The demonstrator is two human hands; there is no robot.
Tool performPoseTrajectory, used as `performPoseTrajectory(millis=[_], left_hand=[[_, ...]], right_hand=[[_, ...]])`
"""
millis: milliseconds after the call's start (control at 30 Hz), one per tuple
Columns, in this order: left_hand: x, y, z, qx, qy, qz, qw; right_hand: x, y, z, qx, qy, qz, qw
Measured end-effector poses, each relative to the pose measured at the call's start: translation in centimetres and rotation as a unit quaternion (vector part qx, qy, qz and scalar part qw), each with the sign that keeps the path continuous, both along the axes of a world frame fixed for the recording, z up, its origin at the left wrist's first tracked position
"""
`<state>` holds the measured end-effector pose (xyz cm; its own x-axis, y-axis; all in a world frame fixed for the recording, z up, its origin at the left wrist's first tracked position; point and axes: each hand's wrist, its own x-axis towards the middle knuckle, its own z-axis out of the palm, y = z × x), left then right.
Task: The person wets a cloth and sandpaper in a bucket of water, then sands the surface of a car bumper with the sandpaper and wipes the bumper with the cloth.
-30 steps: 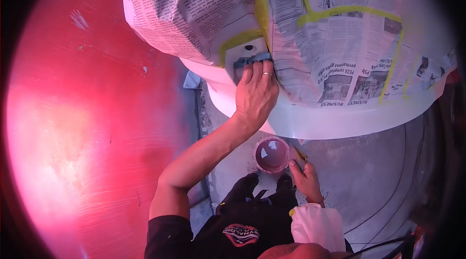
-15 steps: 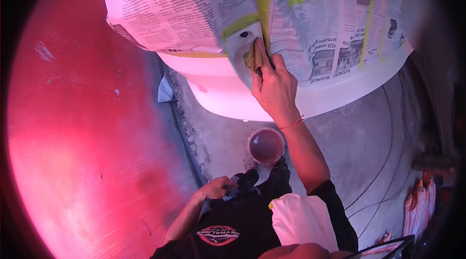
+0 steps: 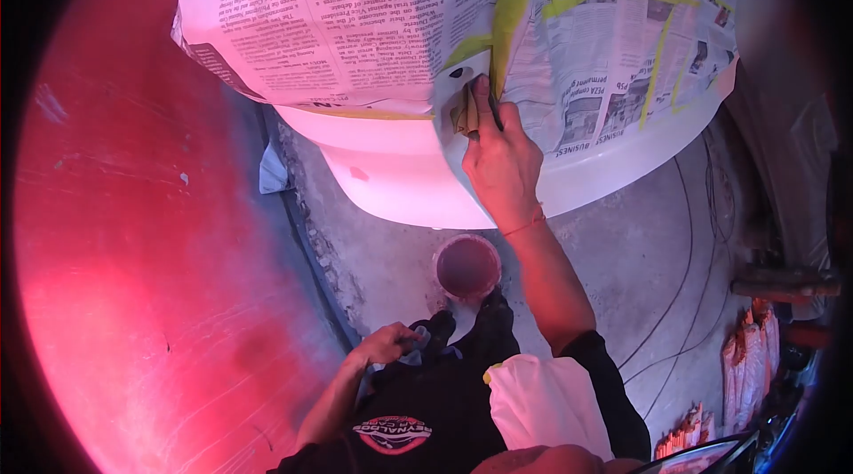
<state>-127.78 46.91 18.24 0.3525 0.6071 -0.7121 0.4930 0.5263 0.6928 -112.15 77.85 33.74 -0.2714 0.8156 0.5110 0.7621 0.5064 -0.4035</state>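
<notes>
The right hand (image 3: 505, 163) has its fingers closed around a folded yellowish-brown sheet (image 3: 460, 120), which rests on the bare patch of a white panel (image 3: 400, 181), just below a dark round hole (image 3: 456, 73). The left hand (image 3: 388, 343) is low in front of the body, its fingers curled around a bluish cloth (image 3: 414, 342).

Newspaper (image 3: 329, 21) covers most of the panel's upper part, edged with yellow tape (image 3: 512, 21). Its print lies at several angles: "BUSINES" reads upside down near the right-hand sheet's lower edge, beside "PEZA" and "permanent green"; "Rona" is cut off at the upper left. The finer columns are mostly too small to read.

Between the panel and the person's feet, a round bucket (image 3: 441, 270) stands on the grey floor (image 3: 613, 252). A badge (image 3: 393, 434) on the black shirt (image 3: 462, 403) reads "REYNALDOS CAR CARE", upside down. A scratched red surface (image 3: 160, 252) spreads along the left.
</notes>
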Motion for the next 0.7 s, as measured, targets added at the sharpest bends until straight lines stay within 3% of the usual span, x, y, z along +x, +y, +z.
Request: performPoseTrajectory(millis=[167, 267, 400, 567, 700], left_hand=[[-0.2, -0.6, -1.3, 0.024, -0.001, -0.011, 1.000], [-0.2, -0.8, -2.2, 0.035, 0.017, -0.017, 0.999], [-0.4, -0.4, -1.7, 0.075, 0.021, -0.026, 0.997], [0.5, -1.1, 0.4, 0.018, 0.015, 0.016, 1.000], [0.6, -2.4, -1.1, -0.007, 0.022, -0.032, 0.999]], right_hand=[[1.3, -0.7, 0.3, -0.116, -0.071, 0.005, 0.991], [1.9, -1.5, 3.5, -0.090, -0.011, 0.025, 0.996], [0.2, -0.3, 0.2, -0.042, -0.021, 0.004, 0.999], [1.7, -1.4, 1.1, -0.145, -0.059, 0.005, 0.988], [0.8, -1.4, 3.3, -0.050, 0.023, 0.020, 0.998]])
